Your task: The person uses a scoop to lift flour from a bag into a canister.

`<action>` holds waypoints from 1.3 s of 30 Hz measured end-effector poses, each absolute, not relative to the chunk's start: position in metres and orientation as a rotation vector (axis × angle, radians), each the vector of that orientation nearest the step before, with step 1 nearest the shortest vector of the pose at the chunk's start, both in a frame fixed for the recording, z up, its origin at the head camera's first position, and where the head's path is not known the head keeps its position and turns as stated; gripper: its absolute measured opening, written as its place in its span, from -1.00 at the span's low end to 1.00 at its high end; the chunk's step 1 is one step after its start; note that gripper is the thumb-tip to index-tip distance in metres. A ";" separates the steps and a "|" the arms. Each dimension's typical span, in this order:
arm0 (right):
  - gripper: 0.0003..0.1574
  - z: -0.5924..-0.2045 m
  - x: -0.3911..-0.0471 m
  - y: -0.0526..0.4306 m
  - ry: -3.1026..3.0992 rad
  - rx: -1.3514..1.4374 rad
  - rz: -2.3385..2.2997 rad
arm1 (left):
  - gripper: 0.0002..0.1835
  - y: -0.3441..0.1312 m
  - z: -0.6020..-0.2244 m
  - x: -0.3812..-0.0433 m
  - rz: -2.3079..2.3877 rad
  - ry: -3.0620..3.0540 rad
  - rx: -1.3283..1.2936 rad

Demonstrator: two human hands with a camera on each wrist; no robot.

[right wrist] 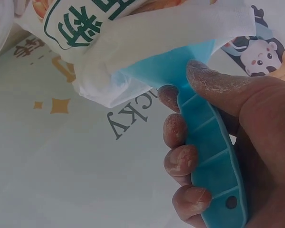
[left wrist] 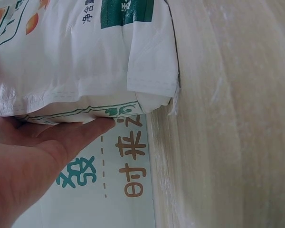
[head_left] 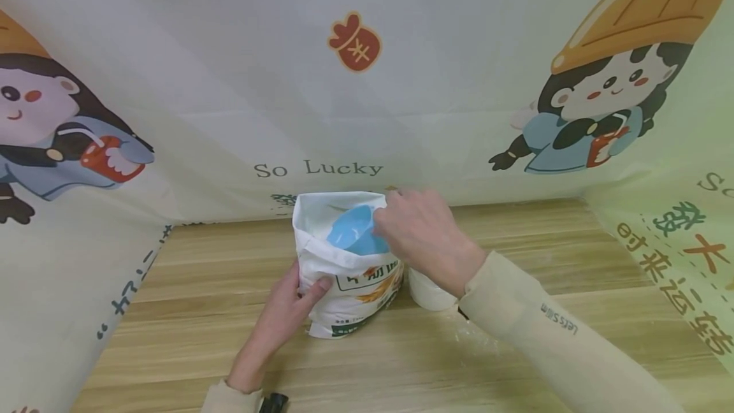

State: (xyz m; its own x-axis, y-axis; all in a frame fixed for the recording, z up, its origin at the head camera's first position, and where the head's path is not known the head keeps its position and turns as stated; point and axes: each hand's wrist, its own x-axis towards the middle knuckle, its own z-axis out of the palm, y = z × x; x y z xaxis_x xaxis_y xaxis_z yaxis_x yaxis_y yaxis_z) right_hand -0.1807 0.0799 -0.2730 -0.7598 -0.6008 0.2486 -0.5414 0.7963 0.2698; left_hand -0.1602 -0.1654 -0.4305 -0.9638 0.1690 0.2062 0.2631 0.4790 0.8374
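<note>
A white paper flour bag (head_left: 350, 292) stands on the table with its top folded wide. My left hand (head_left: 292, 304) grips its lower left side, thumb on the front. In the left wrist view, the fingers (left wrist: 80, 135) lie along the bag's side. My right hand (head_left: 424, 234) is over the bag's right rim and holds a blue scoop (head_left: 355, 228) whose bowl dips into the opening. The right wrist view shows the ridged scoop handle (right wrist: 211, 152) inside curled fingers (right wrist: 180, 159), with white powder on the fingertips and thumb. The bag's inside is partly hidden by the bowl.
A white round tub (head_left: 430, 290) stands right of the bag, partly under my right forearm. A printed cloth backdrop (head_left: 436, 113) rises behind and at both sides of the wooden table (head_left: 195, 311). Pale specks lie on the tabletop near the tub.
</note>
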 end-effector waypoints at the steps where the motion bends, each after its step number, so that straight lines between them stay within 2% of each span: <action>1: -0.67 -0.274 -0.181 0.080 -2.661 0.873 -0.255 | -0.45 -0.166 -0.431 -0.160 -1.507 -2.619 -0.382; 15: -0.68 -0.280 -0.190 0.079 -2.693 0.885 -0.218 | -0.43 -0.166 -0.430 -0.161 -1.492 -2.629 -0.405; 23: -0.81 -0.240 -0.189 0.083 -2.765 0.939 -0.291 | -0.42 -0.165 -0.430 -0.160 -1.548 -2.625 -0.394; 26: -0.65 -0.224 -0.185 0.083 -2.739 0.940 -0.327 | -0.42 -0.166 -0.430 -0.160 -1.548 -2.624 -0.388; 29: -0.57 -0.213 -0.180 0.083 -2.685 0.931 -0.389 | -0.41 -0.166 -0.431 -0.160 -1.531 -2.622 -0.400; 39: -0.52 -0.217 -0.179 0.076 -2.673 0.961 -0.515 | -0.42 -0.167 -0.430 -0.160 -1.495 -2.623 -0.404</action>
